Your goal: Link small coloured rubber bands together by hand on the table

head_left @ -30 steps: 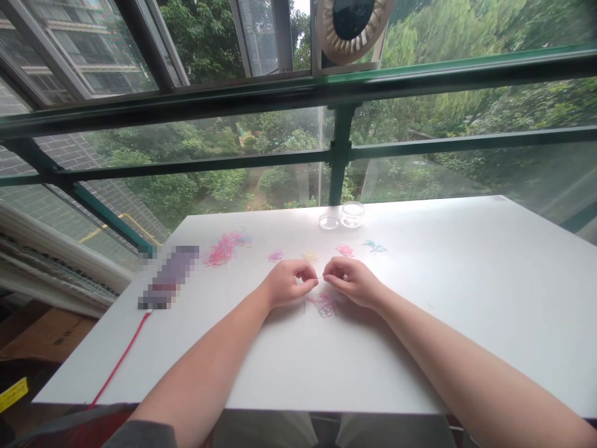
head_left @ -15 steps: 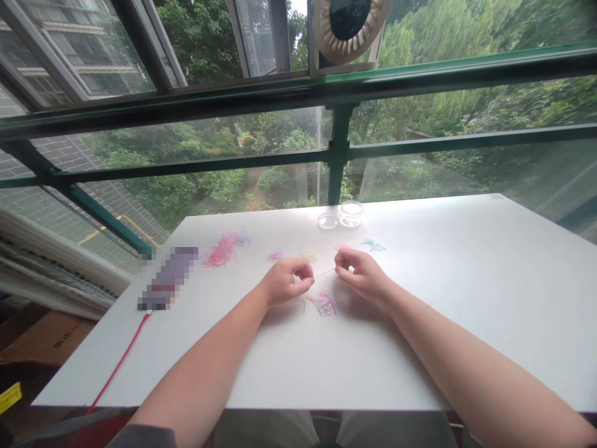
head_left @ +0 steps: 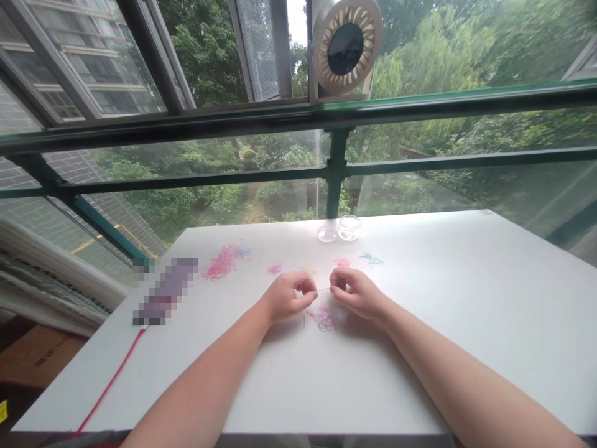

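My left hand point(head_left: 293, 296) and my right hand point(head_left: 357, 292) face each other above the middle of the white table point(head_left: 280, 386). Both are closed in a pinch, thumb against forefinger. A thin, pale rubber band point(head_left: 324, 289) is stretched across the short gap between them. Just below lies a small mixed heap of rubber bands point(head_left: 325, 318). Past the fingers sit small sorted piles: purple bands point(head_left: 275, 269), yellow bands point(head_left: 308, 269), pink bands point(head_left: 342, 262) and blue bands point(head_left: 372, 257). The left hand partly covers the yellow pile's near side.
A larger pile of mostly pink bands point(head_left: 226, 260) lies to the left. Near the back edge stand a clear round jar point(head_left: 349, 228) and a clear lid point(head_left: 326, 235). A blurred-out dark object point(head_left: 168, 291) with a red cable point(head_left: 112, 379) is at far left. Green railings point(head_left: 209, 181) run behind.
My hands have come slightly closer together, shortening the strand between them. The pink pile shows more fully. The whole view has shifted, with everything lower in the picture.
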`<state>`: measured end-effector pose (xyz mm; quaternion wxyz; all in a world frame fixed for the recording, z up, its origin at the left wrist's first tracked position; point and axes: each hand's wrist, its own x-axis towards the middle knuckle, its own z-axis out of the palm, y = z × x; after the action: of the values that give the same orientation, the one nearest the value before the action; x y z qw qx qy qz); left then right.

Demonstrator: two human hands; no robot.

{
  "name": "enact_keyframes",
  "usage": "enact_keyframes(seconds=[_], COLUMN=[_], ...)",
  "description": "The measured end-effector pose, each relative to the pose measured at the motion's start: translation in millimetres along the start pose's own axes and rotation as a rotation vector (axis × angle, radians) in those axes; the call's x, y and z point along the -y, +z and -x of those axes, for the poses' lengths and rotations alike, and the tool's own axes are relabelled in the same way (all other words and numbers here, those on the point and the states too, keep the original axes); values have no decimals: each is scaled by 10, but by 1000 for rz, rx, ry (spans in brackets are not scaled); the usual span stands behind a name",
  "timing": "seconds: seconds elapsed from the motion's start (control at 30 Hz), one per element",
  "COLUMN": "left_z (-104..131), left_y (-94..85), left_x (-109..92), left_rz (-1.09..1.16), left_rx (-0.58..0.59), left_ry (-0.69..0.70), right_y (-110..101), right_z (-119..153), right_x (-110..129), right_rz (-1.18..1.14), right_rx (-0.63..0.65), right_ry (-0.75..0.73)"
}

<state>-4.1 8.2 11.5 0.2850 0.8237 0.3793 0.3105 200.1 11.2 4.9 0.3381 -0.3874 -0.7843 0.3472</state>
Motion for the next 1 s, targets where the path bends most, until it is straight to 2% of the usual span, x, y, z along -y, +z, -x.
enact_keyframes(seconds=[0.2, 0.4, 0.7, 1.0], left_z=[0, 2, 6, 11], left_y=[7, -2, -8, 30], left_x=[-13, -4, 40, 39], left_rz=[-14, -10, 4, -16], left_rx=[-12, 10, -34, -41], left_ry=[20, 18, 7, -16], right_y=[9, -5, -57, 9], right_z=[12, 14, 17, 34], right_x=[3, 21, -33, -6], right_rz=[-12, 6, -10, -33], right_rx=[37, 27, -16, 39], right_ry=[-1, 5, 20, 3])
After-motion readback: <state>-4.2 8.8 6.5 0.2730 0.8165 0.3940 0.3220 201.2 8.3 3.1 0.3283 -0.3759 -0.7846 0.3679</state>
